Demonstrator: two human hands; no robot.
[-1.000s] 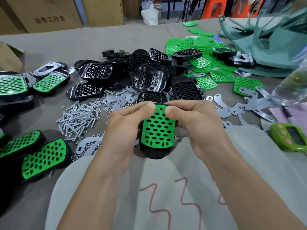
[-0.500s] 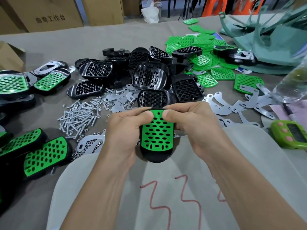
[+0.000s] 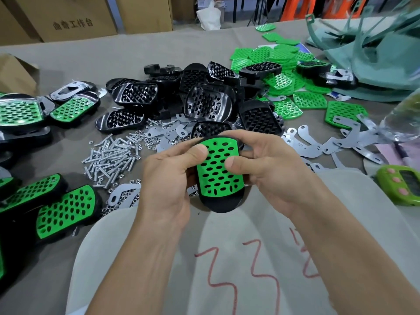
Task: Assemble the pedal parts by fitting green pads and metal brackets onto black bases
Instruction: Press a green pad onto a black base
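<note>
Bright, even light; wide-angle edges bent and blurred.

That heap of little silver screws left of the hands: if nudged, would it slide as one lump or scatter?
Probably scatter: the screws lie loose and criss-crossed, in no tray. Their round shafts look apt to roll, though the grey cloth under them may slow that. Being small and smooth-looking, each may be fiddly to pinch.

My grey cloth-covered table [image 3: 136, 55] carries a heap of black perforated plastic bases [image 3: 204, 103] mid-table. Loose green perforated pads [image 3: 284, 60] lie beyond them to the right, flat silver metal brackets [image 3: 306, 146] nearer, silver screws and nuts [image 3: 111, 155] left of centre, and finished green-and-black pedals [image 3: 66, 210] at my left.
</note>
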